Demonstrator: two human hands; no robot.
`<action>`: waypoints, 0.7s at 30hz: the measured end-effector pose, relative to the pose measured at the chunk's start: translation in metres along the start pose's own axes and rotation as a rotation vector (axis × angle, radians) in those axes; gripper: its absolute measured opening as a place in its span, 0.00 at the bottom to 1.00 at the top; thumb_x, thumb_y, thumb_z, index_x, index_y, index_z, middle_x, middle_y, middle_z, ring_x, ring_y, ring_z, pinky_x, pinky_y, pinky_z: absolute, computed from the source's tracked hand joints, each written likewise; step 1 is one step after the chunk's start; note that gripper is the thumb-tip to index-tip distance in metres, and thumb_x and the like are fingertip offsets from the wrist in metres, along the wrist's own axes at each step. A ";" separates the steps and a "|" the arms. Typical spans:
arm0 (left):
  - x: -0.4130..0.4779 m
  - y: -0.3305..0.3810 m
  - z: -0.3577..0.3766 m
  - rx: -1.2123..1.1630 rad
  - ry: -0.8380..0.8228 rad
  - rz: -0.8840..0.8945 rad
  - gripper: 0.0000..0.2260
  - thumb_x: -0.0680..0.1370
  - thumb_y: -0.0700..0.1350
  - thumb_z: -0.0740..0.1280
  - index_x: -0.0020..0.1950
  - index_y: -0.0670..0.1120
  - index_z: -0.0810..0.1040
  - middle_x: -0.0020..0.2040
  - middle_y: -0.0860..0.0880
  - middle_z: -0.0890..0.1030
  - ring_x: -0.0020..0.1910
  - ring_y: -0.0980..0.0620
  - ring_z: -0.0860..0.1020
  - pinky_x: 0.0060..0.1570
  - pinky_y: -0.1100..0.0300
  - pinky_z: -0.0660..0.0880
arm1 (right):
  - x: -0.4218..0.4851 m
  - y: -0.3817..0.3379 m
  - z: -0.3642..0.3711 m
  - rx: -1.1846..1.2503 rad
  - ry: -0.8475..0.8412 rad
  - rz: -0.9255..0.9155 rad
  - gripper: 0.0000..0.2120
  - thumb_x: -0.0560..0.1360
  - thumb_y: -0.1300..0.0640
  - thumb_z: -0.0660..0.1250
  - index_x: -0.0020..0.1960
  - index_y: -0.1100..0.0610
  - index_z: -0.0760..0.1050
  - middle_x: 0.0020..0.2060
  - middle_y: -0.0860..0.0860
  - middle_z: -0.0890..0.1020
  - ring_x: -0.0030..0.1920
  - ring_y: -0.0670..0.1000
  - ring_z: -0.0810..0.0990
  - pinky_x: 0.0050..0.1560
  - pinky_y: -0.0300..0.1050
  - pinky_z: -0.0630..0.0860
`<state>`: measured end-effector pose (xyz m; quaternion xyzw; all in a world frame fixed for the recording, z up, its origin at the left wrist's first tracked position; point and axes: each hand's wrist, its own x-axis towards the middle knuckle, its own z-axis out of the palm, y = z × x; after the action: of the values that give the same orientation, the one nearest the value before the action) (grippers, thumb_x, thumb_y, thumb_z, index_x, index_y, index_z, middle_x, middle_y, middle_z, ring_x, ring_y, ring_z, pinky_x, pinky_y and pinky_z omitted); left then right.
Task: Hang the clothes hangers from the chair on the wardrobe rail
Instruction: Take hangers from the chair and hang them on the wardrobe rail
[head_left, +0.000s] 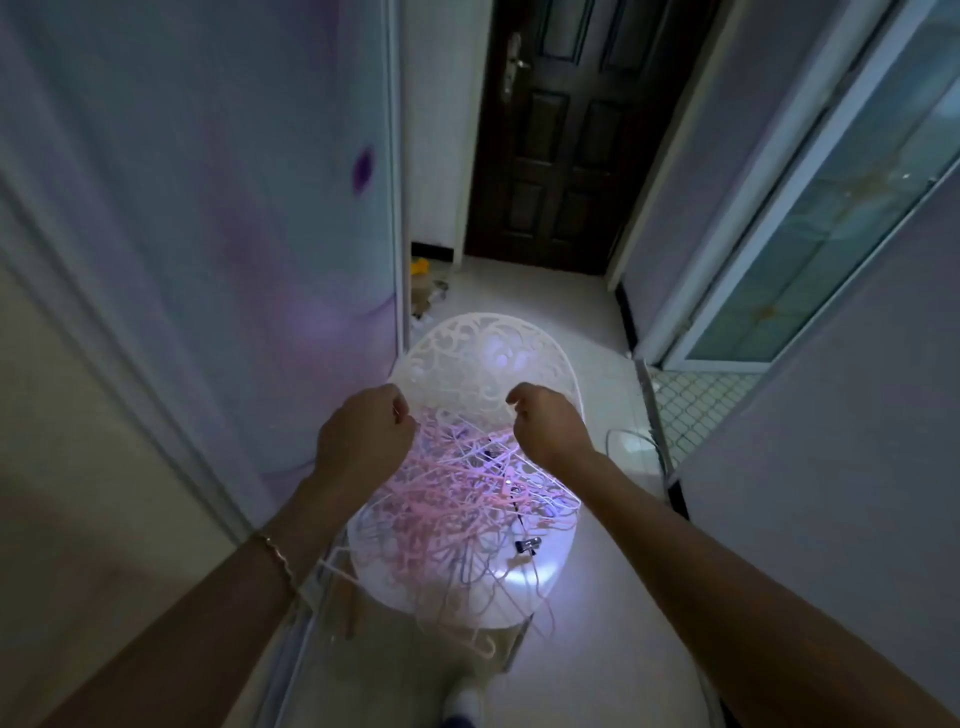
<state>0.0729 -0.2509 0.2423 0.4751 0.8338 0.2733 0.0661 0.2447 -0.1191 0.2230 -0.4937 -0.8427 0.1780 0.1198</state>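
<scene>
A white chair (488, 358) with a lacy cut-out backrest stands in the middle of a narrow corridor. Its round seat is covered by a tangled heap of pink and white clothes hangers (457, 504), some dangling over the front edge. My left hand (363, 441) and my right hand (550, 426) hover over the back of the heap, both with fingers curled. Each seems to pinch a thin white hanger wire, though the grip is hard to make out. The wardrobe's sliding door (218, 218) with a purple pattern runs along the left. No rail is in view.
A dark wooden door (576, 130) closes the corridor's far end. A glass-panelled door (810, 249) stands on the right above a tiled threshold. Small yellow and brown items (423, 286) lie on the floor behind the chair. A metal clip (527, 545) rests on the seat.
</scene>
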 end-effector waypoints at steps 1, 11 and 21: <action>0.013 0.003 0.019 0.002 -0.040 -0.003 0.04 0.75 0.46 0.64 0.44 0.48 0.77 0.45 0.48 0.81 0.46 0.44 0.78 0.44 0.56 0.75 | 0.009 0.018 0.008 0.005 -0.020 0.026 0.19 0.71 0.65 0.59 0.59 0.55 0.77 0.54 0.57 0.82 0.56 0.59 0.79 0.56 0.48 0.75; 0.116 -0.025 0.224 0.012 -0.376 -0.205 0.04 0.73 0.44 0.62 0.45 0.49 0.76 0.49 0.48 0.81 0.50 0.45 0.78 0.48 0.57 0.74 | 0.102 0.139 0.124 0.042 -0.230 0.200 0.23 0.71 0.68 0.57 0.64 0.56 0.75 0.59 0.56 0.79 0.59 0.57 0.77 0.57 0.46 0.73; 0.077 -0.096 0.371 0.369 -0.813 -0.054 0.25 0.72 0.59 0.65 0.67 0.54 0.68 0.67 0.49 0.69 0.66 0.49 0.70 0.61 0.55 0.68 | 0.137 0.169 0.255 -0.028 -0.408 0.114 0.25 0.72 0.63 0.60 0.69 0.55 0.71 0.64 0.55 0.75 0.65 0.58 0.71 0.64 0.50 0.68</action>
<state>0.0957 -0.0794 -0.1080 0.5258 0.7870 -0.0908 0.3097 0.2155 0.0298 -0.0755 -0.4961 -0.8226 0.2689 -0.0706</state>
